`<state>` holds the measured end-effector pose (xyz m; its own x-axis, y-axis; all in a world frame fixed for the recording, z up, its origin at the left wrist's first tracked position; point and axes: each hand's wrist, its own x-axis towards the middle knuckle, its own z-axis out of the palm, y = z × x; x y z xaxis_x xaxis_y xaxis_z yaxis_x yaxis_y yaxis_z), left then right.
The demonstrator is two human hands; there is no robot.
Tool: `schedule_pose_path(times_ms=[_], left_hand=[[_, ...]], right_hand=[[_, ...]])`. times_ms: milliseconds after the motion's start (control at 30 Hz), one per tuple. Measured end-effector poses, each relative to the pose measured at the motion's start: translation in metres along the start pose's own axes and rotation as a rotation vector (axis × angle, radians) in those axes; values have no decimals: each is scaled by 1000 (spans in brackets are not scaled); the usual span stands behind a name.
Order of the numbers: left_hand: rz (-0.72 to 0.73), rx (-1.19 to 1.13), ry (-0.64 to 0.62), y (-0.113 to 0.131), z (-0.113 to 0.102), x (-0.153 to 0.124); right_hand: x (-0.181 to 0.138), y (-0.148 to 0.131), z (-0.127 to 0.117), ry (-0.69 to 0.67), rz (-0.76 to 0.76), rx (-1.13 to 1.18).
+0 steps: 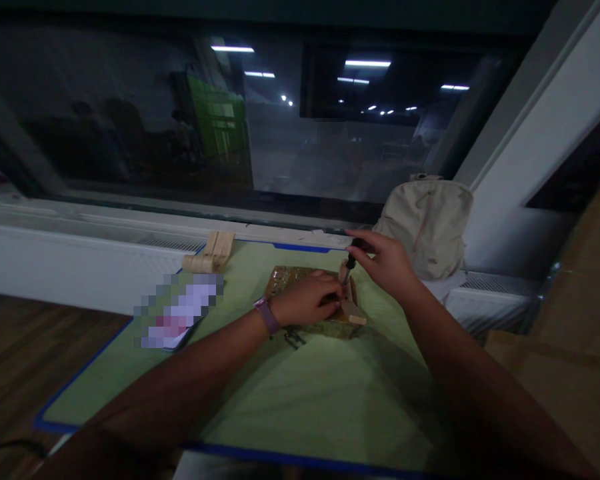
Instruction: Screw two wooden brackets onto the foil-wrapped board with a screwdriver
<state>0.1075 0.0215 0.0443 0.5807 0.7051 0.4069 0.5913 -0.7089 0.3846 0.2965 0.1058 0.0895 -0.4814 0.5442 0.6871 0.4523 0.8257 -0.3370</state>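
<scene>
- Indoor rm. shown; exact type can't be told
- Office-style strip lights [368, 64] reflected in lg. window [280, 153]
- Panel radiator [80, 267] fitted below
- Backpack [427, 227] propped nr. window

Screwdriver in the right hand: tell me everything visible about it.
The screwdriver has a black handle and a thin, metal-looking shaft. It stands steeply, handle up, leaning slightly, above the wooden pieces. The right hand holds the handle near its top. The tip is unclear beside the left hand, so what it touches cannot be told.

screwdriver [351, 260]: black-handled, slightly tilted, tip down | wooden pieces [354, 313]: pale, on brown box [286, 276]
</scene>
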Motion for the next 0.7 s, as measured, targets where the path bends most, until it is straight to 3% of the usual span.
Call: schedule_pose_path(times_ms=[167,367,533,700], left_hand=[[11,4,-5,-3,1,0],[40,8,-3,-6,2,1],[47,10,1,-5,1,1],[48,-6,1,-6,2,1]], right_hand=[[-1,1,0,92,-107,-198],[-2,6,-7,118,-43,-434],[4,16,-11,-8,-143,-209],[5,20,-21,-155,-26,136]])
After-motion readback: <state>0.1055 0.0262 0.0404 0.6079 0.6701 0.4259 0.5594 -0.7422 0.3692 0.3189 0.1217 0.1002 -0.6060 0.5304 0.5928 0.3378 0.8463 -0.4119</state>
